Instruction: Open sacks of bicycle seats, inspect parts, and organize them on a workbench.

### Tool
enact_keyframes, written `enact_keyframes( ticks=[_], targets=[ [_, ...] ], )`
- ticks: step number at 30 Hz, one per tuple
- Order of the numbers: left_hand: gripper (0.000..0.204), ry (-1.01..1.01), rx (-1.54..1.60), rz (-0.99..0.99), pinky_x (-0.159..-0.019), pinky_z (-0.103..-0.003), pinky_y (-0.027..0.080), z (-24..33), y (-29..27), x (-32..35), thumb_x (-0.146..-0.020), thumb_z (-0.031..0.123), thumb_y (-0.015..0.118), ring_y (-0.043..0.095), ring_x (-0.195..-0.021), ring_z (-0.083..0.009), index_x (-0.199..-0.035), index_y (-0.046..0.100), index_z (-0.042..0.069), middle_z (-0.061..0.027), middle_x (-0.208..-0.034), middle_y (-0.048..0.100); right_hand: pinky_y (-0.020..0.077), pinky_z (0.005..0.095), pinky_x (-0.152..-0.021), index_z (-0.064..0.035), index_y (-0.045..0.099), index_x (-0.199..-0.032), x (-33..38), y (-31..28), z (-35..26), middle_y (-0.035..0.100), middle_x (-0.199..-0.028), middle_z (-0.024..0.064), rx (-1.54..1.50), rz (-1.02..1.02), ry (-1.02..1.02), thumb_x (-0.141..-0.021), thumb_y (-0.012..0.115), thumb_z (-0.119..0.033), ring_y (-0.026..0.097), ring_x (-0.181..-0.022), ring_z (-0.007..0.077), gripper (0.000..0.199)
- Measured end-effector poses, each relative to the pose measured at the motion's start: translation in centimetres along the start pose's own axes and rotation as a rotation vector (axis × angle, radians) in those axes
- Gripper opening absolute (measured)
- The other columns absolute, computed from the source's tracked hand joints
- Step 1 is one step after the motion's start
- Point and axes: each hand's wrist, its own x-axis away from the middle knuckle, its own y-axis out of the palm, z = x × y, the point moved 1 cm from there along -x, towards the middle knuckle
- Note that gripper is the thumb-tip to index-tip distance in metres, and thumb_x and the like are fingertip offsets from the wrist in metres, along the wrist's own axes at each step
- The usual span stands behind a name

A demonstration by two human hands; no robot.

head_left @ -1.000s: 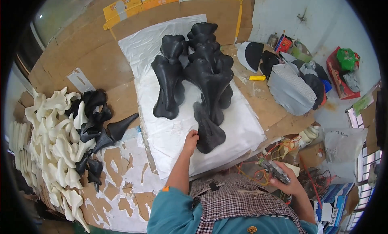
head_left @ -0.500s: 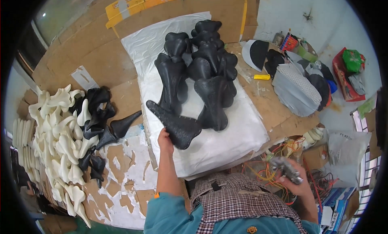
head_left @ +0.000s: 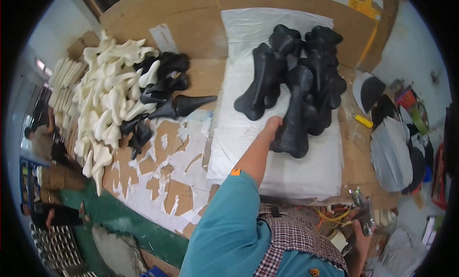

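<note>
My left hand (head_left: 274,126) reaches over the white-covered surface (head_left: 241,155). Its fingers grip the left edge of a large black bone-shaped piece (head_left: 292,137), whose far part overlaps other pieces; the fingertips are partly hidden. Several more black bone-shaped pieces, such as a long one (head_left: 258,83) on the left, stand close together behind it. Low on the right, my right hand (head_left: 362,233) is closed around a silver metal spray gun (head_left: 364,215), held beside the bench's near edge.
On the left lies a heap of cream bone-shaped pieces (head_left: 112,102) beside dark ones (head_left: 165,78). Grey sheeting (head_left: 392,155) and a yellow-handled tool (head_left: 363,121) sit on the right. Coloured hoses (head_left: 330,217) tangle below the edge. Two people (head_left: 40,140) are at far left.
The view has swung left, showing more floor and two people. My left hand has moved the black piece from the sheet's near left corner rightward against the other pieces. The spray gun stays in my right hand.
</note>
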Motion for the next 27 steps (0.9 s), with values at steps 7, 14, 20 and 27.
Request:
enact_keyframes(
  ticks=[7,14,20,27],
  targets=[
    [0.009,0.163,0.127,-0.252,-0.060,-0.028,0.039,-0.7,1.0,5.4,-0.062,0.003,0.052,0.047,-0.065,-0.0155,-0.069,0.056,0.002,-0.0030,-0.069,0.052,0.0461,0.0273,-0.074,0.0021,0.039,-0.127,-5.9,-0.5,2.3,0.057,-0.088,0.0066,0.127,-0.243,0.012,-0.074,0.062,-0.006,0.055,-0.081,0.0132,0.058],
    [0.015,0.400,0.394,-0.078,-0.067,-0.029,0.043,1.5,-10.1,12.5,-0.063,0.004,0.052,0.052,-0.070,-0.0162,-0.078,0.057,0.004,-0.0031,-0.077,0.057,0.0459,0.0269,-0.072,0.0004,0.040,-0.126,-9.1,0.2,4.3,0.057,-0.087,0.0064,0.129,-0.423,-0.095,-0.074,0.061,-0.002,0.055,-0.078,0.0125,0.056],
    [0.053,0.610,0.532,0.826,-0.075,-0.030,0.036,3.3,-23.8,20.2,-0.074,0.017,0.061,0.048,-0.094,-0.0171,-0.121,0.038,0.010,-0.0031,-0.100,0.052,0.0455,0.0269,-0.070,-0.0031,0.042,-0.125,-11.4,0.7,8.4,0.057,-0.082,0.0056,0.299,-0.492,-0.109,-0.072,0.062,-0.002,0.054,-0.074,0.0115,0.057],
    [0.035,0.255,0.625,0.816,-0.057,-0.032,0.045,-12.0,-26.0,23.1,-0.076,0.013,0.059,0.057,-0.068,-0.0222,-0.109,0.049,0.008,-0.0071,-0.091,0.056,0.0455,0.0293,-0.067,-0.0048,0.042,-0.124,-14.2,2.6,10.0,0.056,-0.081,0.0107,0.489,-0.652,-0.179,-0.070,0.060,0.000,0.056,-0.071,0.0174,0.058]
  ],
)
